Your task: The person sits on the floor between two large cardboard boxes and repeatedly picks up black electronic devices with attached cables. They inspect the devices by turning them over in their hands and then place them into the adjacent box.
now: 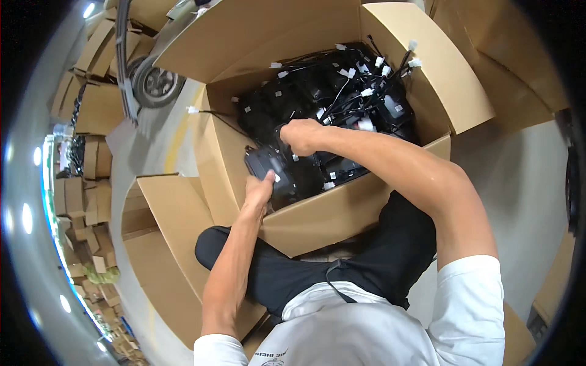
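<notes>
A large open cardboard box (329, 210) stands in front of me, holding several black plastic units with cables and white connectors. My left hand (259, 190) is at the box's near left corner, closed on a black plastic unit (266, 162) with its thumb on top. Just right of that unit, my right hand (301, 136) is curled shut over the contents. Its fingertips face away from view, and what they grip, if anything, is hidden. A tangle of black cables (360, 88) with white plugs lies in the box's right half.
The box's flaps stand raised, with a tall right flap (436, 64) beside my right arm. Another open carton (162, 244) sits at my left. A cable with a white plug (193, 110) hangs over the left wall. Beyond stands a wheel (155, 84); stacked cartons (97, 165) line the far left.
</notes>
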{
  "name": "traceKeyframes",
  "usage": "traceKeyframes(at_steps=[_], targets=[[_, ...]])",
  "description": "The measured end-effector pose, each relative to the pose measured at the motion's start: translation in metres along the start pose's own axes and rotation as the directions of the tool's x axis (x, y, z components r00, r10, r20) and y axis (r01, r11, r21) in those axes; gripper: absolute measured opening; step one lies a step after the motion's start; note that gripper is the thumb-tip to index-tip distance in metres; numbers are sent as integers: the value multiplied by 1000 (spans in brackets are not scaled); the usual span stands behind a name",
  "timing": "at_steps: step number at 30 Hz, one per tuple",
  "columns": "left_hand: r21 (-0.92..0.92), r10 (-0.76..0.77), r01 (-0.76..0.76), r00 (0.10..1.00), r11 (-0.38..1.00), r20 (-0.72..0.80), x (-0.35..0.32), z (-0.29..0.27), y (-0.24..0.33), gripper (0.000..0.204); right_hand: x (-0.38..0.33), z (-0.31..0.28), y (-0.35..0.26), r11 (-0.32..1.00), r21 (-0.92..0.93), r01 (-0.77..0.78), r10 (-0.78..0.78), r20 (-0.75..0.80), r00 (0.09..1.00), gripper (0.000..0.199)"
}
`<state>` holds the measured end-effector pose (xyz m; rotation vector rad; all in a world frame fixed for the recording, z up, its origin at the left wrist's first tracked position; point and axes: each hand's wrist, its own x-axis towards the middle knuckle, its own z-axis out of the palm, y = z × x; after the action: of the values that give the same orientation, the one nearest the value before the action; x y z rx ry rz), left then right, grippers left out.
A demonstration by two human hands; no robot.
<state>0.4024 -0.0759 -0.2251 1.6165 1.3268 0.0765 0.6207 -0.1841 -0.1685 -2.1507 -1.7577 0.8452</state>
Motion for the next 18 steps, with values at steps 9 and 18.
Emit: traceKeyframes(at_steps=[9,18], targets=[[-212,-143,164,983,963,112,11,3,21,32,10,9,15,996,57,61,-48,-206,977,19],[928,361,-357,884,107,298,-19,18,56,45,5,16,23,994,47,96,-87,-158,984,23]])
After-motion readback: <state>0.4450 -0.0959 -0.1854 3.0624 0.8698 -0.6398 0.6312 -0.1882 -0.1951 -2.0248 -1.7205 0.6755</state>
